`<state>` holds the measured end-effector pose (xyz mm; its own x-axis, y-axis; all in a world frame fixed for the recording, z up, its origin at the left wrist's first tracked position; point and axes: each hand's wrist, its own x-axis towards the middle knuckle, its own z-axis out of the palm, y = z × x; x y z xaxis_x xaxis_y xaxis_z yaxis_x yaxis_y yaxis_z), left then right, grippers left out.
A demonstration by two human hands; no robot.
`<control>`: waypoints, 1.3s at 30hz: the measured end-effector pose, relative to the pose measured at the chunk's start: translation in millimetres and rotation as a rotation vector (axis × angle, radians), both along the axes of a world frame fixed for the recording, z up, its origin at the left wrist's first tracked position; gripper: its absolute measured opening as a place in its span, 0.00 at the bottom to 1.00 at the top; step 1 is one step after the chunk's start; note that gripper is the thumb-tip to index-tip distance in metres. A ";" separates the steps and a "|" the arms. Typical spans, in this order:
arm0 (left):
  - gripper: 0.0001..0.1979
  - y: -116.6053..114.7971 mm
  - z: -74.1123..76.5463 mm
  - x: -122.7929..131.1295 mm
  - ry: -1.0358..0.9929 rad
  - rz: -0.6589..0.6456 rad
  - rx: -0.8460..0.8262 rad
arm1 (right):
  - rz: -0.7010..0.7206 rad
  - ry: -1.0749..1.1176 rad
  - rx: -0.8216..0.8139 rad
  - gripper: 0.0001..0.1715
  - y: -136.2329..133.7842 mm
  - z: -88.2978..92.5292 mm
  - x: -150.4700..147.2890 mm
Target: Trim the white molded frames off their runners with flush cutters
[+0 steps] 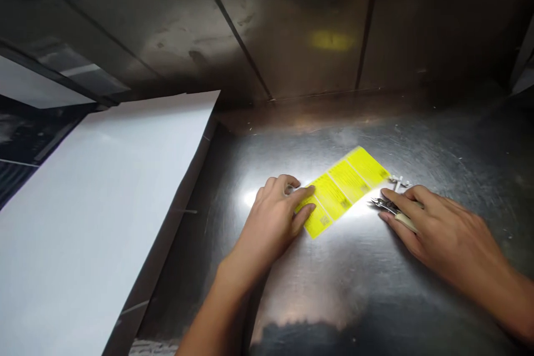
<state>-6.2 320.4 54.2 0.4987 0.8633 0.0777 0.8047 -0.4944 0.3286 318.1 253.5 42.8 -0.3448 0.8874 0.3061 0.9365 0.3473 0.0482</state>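
A strip of yellow printed labels slants across the shiny metal surface, its divisions marked by pale lines. At its near left end my left hand is closed, thumb and forefinger on the strip. A small whitish bit shows between the curled fingers of that hand, too hidden to name. My right hand is wrapped round a pair of side cutters with pale handles, whose metal jaws point left, just below the strip's far right part. Small white plastic pieces lie beyond the right fingertips, by the strip's right end.
A large white sheet or board covers the left side, with a dark edge along its right. Behind the metal worktop rises a dark metal wall with vertical seams. Tiny pale specks are scattered on the worktop's back part.
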 end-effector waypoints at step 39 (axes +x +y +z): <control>0.46 0.5 -0.3 5.4 -0.085 -0.050 -0.094 | 0.012 0.068 -0.031 0.19 -1.3 1.5 7.9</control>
